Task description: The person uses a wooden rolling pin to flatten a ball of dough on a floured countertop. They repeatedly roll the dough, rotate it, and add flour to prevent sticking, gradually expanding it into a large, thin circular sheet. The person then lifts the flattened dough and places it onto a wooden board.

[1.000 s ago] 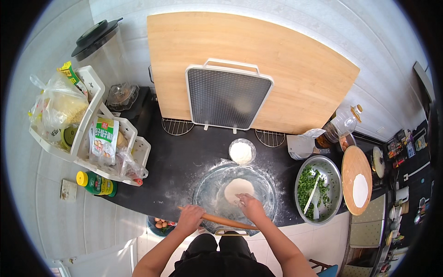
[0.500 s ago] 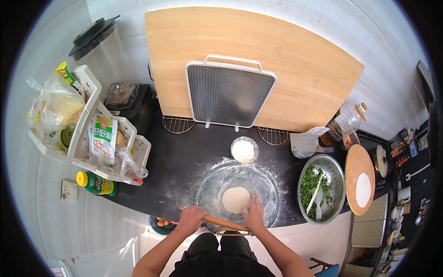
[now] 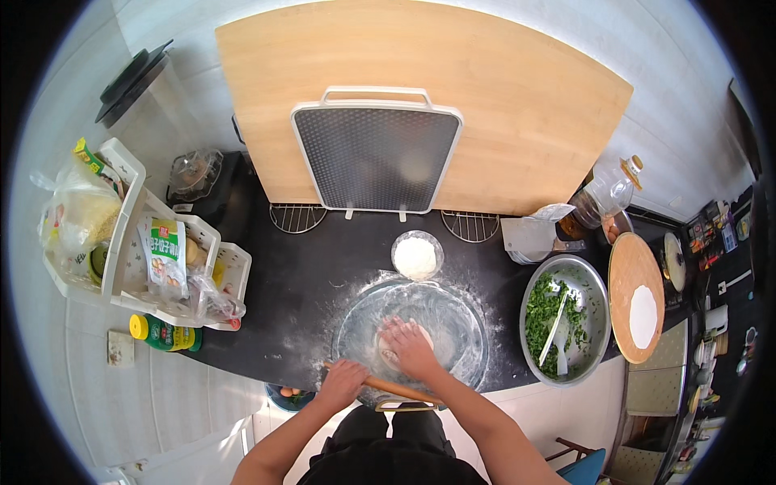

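My left hand (image 3: 343,384) is wrapped round the left part of a wooden rolling pin (image 3: 400,390), which lies slantwise over the near edge of a round, floury glass board (image 3: 465,339). My right hand (image 3: 410,347) rests on a flat round of dough (image 3: 388,360), its fingers stretched out and covering much of it. The pin's right end reaches below my right wrist. Just beyond the board stands a small bowl of flour (image 3: 417,256). To the right, a steel bowl (image 3: 598,323) contains chopped greens (image 3: 543,323), a white spatula and a pale stick.
A wooden disc (image 3: 626,275) bearing a flat dough round stands beyond the steel bowl. White baskets (image 3: 129,234) with packets and a green bottle (image 3: 171,333) are on the left. A large wooden board (image 3: 533,105) and a grey cutting board (image 3: 376,158) lean at the back.
My right hand has moved left from beside the dough onto it. My left hand still grips the rolling pin. The whole view has shifted slightly.
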`<control>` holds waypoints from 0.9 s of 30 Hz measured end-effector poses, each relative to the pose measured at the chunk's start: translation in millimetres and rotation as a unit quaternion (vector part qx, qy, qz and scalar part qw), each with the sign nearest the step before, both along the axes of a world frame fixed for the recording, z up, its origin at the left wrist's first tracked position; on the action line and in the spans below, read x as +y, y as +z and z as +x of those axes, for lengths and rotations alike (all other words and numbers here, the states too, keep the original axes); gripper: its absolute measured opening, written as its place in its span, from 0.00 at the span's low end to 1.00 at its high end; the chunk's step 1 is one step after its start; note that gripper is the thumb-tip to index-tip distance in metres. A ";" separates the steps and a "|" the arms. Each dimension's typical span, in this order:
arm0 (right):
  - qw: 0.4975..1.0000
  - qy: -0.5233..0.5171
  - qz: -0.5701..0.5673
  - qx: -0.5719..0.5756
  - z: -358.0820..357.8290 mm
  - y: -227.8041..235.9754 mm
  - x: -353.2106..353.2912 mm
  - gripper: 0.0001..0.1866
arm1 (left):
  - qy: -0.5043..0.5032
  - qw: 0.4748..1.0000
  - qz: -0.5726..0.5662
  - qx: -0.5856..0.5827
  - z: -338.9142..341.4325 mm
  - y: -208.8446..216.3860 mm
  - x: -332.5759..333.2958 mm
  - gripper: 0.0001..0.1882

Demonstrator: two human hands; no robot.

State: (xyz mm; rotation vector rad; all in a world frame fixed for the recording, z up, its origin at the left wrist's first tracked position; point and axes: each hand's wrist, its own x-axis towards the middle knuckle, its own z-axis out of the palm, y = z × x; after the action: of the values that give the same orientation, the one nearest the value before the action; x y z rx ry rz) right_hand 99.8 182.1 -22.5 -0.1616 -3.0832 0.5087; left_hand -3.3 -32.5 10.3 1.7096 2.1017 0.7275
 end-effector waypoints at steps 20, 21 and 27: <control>0.954 -0.287 0.032 0.076 -16.4 -4.8 96.0 0.36 | 0.265 0.953 -0.042 0.142 -78.7 -20.0 137.5 0.39; 0.949 -0.302 0.026 0.084 -17.3 -9.3 101.2 0.37 | 0.293 0.944 -0.048 0.143 -80.3 -20.3 143.3 0.39; 0.979 -0.200 -0.021 -0.030 83.0 -5.8 32.6 0.38 | 0.145 0.973 -0.166 0.075 14.4 -18.1 40.3 0.40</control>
State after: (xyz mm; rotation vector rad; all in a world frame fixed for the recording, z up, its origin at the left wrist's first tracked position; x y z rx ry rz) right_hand 182.8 214.7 -28.3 -0.7901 -2.9727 0.5530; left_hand 11.1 7.7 -7.7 1.3320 2.4445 0.2993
